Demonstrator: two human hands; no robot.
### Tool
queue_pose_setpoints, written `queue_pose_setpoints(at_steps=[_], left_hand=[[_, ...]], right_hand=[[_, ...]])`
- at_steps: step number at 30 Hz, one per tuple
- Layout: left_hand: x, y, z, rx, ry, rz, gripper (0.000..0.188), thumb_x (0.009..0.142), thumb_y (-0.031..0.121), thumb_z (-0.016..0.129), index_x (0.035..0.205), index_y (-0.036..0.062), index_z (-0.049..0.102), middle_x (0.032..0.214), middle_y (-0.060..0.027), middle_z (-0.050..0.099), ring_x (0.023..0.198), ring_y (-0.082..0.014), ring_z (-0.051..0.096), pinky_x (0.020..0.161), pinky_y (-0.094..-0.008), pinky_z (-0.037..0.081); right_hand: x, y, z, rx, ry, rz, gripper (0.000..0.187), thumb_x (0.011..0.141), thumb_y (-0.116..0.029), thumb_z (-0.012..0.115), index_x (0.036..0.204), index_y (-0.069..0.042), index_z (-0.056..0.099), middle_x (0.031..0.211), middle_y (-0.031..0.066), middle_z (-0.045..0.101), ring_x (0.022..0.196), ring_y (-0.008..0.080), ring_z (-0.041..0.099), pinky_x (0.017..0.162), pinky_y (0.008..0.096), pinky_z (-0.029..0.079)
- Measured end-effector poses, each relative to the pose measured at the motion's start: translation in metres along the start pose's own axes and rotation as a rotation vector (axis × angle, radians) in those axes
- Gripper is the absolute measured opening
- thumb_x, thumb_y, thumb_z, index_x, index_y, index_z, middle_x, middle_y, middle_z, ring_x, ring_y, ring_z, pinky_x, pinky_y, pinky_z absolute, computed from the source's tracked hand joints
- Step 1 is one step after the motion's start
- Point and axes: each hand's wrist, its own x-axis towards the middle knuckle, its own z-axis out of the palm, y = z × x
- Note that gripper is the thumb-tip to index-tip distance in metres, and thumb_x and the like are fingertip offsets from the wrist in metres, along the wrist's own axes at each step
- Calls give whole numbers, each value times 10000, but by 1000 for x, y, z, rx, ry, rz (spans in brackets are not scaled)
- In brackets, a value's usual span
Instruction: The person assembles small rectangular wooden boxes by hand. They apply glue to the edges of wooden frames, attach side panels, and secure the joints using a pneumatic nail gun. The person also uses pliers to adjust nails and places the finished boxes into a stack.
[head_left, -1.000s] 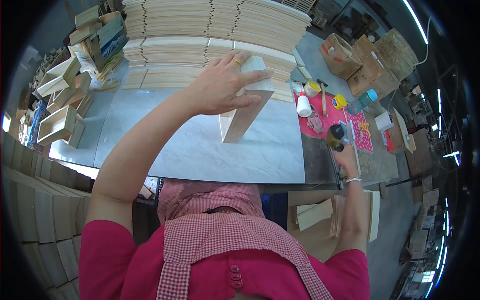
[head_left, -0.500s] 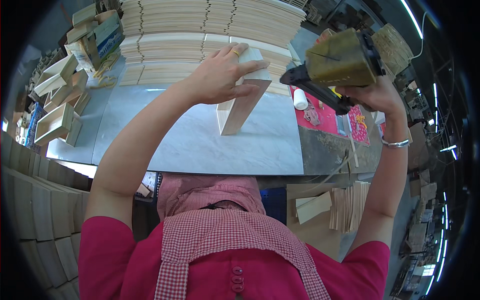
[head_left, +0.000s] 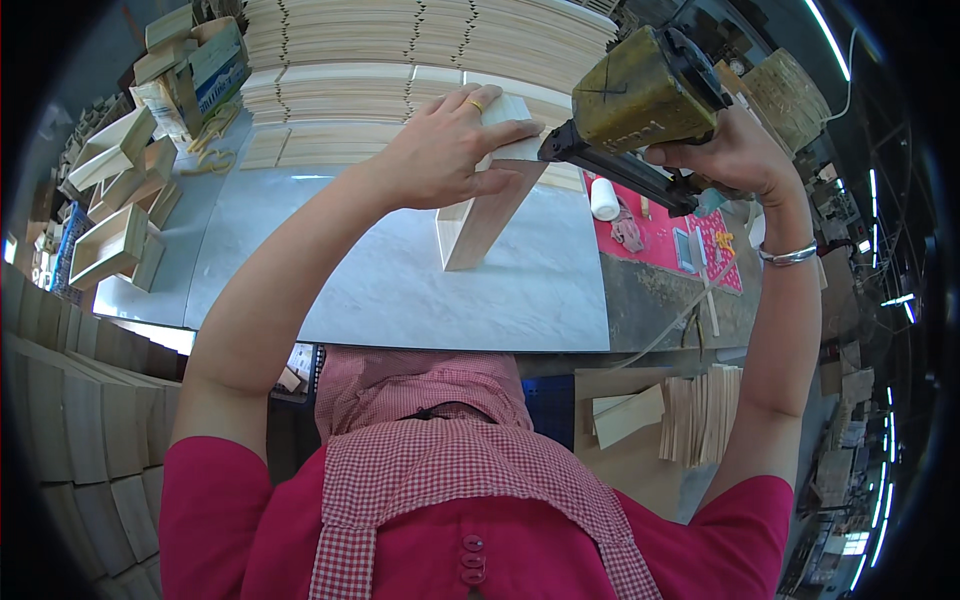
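My left hand [head_left: 445, 150] grips the top of a pale wooden panel assembly [head_left: 480, 215] that stands upright on the grey marble-patterned worktop [head_left: 400, 290]. My right hand [head_left: 735, 150] holds an olive-yellow pneumatic nail gun [head_left: 640, 100]. Its black nose rests against the upper right edge of the wooden piece, just beside my left fingers. A thin air hose [head_left: 680, 320] trails down from the gun toward the table's right edge. A metal bracelet sits on my right wrist.
Tall stacks of cut wooden boards [head_left: 420, 50] line the far side of the worktop. Finished open wooden boxes [head_left: 110, 220] lie at the left. A red mat [head_left: 670, 235] with a white roll and small tools is at the right. More thin boards [head_left: 700, 410] sit below the table.
My right hand has brought the nail gun down and left, from hanging above the table to its nose touching the wooden piece. My left hand kept its grip on the piece.
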Motion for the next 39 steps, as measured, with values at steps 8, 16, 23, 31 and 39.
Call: queue_pose_setpoints(at_steps=[8, 16, 23, 31, 39], left_hand=[[0, -1, 1, -5, 3, 2, 606, 915, 422, 660, 1487, 301, 501, 1504, -301, 389, 1396, -467, 379, 1142, -544, 343], [0, -1, 0, 0, -1, -1, 616, 910, 406, 671, 1490, 298, 493, 1500, -294, 386, 1402, -462, 369, 1150, -539, 328], [-1, 2, -2, -2, 3, 0, 606, 909, 416, 691, 1441, 178, 524, 1498, -285, 388, 1402, -454, 364, 1153, -539, 318], [-1, -12, 15, 22, 157, 94, 611, 879, 450, 692, 1404, 165, 564, 1418, -294, 483, 1339, -451, 449, 1094, -543, 374], [-1, -10, 13, 26, 144, 78, 609, 873, 465, 692, 1386, 158, 579, 1408, -291, 491, 1342, -442, 449, 1089, -548, 377]], right_hand=[[1, -5, 1, -29, -4, 41, 522, 754, -158, 908, 1208, -43, 676, 1094, 79, 743, 1023, 173, 667, 972, 339, 503], [6, -10, -3, -54, -52, 91, 439, 755, -158, 903, 1132, -30, 718, 1024, 72, 758, 945, 166, 684, 921, 322, 514], [9, -15, -2, -79, -33, -70, 456, 767, -162, 900, 1155, -23, 703, 1044, 73, 755, 950, 153, 679, 933, 316, 513], [19, -24, 7, -124, -57, -140, 481, 768, -175, 905, 1168, -15, 690, 1077, 87, 754, 973, 156, 685, 945, 310, 513], [19, -29, 9, -110, -44, -91, 472, 761, -166, 908, 1156, -18, 696, 1057, 86, 758, 974, 162, 693, 950, 312, 514]])
